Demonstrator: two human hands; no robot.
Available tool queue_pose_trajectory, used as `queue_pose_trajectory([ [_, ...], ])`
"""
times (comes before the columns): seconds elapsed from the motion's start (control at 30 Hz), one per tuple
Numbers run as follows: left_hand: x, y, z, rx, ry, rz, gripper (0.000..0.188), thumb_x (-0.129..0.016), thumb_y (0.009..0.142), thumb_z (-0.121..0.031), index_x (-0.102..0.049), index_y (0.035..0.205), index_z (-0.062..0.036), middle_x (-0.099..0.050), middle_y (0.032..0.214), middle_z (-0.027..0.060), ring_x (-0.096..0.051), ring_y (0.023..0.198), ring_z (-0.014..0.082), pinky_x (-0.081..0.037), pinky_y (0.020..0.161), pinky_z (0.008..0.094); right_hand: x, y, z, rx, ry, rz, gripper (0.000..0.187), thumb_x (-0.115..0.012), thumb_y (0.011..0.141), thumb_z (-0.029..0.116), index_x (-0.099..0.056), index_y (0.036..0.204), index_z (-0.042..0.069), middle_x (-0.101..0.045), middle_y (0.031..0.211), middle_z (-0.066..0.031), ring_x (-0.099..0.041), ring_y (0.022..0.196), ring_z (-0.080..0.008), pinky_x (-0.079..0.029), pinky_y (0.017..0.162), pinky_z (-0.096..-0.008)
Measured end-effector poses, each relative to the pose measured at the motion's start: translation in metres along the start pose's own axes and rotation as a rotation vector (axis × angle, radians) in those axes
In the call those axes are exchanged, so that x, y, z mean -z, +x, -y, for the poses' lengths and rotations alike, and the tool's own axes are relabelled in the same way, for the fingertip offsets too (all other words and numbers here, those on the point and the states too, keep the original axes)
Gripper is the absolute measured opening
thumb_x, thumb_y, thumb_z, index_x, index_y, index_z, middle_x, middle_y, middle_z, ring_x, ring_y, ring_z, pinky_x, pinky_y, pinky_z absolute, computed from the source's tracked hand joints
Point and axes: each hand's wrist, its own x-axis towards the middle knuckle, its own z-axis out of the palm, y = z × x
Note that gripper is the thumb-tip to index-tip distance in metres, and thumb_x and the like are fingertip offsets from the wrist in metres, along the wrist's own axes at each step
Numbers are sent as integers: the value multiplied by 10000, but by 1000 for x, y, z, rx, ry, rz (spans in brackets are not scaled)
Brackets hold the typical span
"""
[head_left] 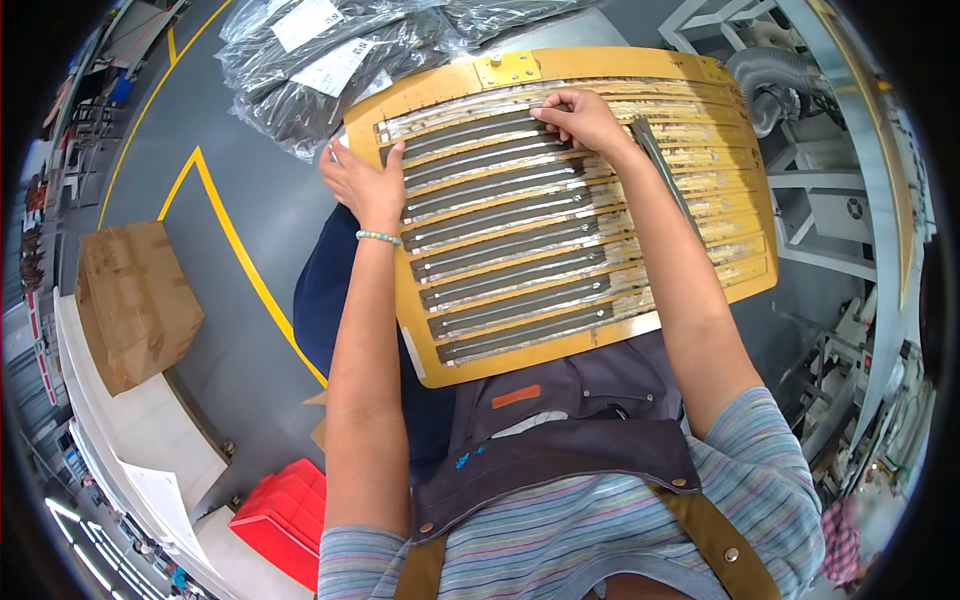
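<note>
A yellow slotted board (pixel 410 300) lies before me, with several dark grey zipper-like strips (pixel 510 237) set side by side in its slots. At the board's far left corner, my left hand (pixel 365 185) is open, its thumb by the left end of an upper strip and its fingers over the edge. My right hand (pixel 585 122) pinches the right end of the farthest dark strip (pixel 470 133) between thumb and index finger. Beside my right forearm, a loose dark strip (pixel 660 165) lies slantwise across the slots, partly hidden by the arm.
Clear plastic bags of dark strips (pixel 340 60) lie beyond the board. At left stand a cardboard box (pixel 140 300) and a red plastic bin (pixel 285 520). A grey flexible hose (pixel 775 80) and a white metal frame (pixel 825 180) are at right.
</note>
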Motion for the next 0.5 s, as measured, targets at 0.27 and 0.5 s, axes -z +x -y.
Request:
queue_pose_trajectory([
  [0.27,-8,12,19,25,-59,132,954,-854,883,-384,-382,1568,82,-282,1638,282,-354,1494,478,-357,1223,520,-10,5,-6,143,89,-65,216,-838,931,235,-727,937,50,-706,751,-5,-614,599,-63,-490,554,-242],
  [0.5,-9,12,22,-4,-38,149,894,-838,900,-365,-415,1553,76,-286,1643,279,-354,1489,482,-351,1228,509,-18,4,-8,224,-334,-256,297,-838,862,348,-799,990,83,-750,831,-147,-718,795,-300,-568,777,-403],
])
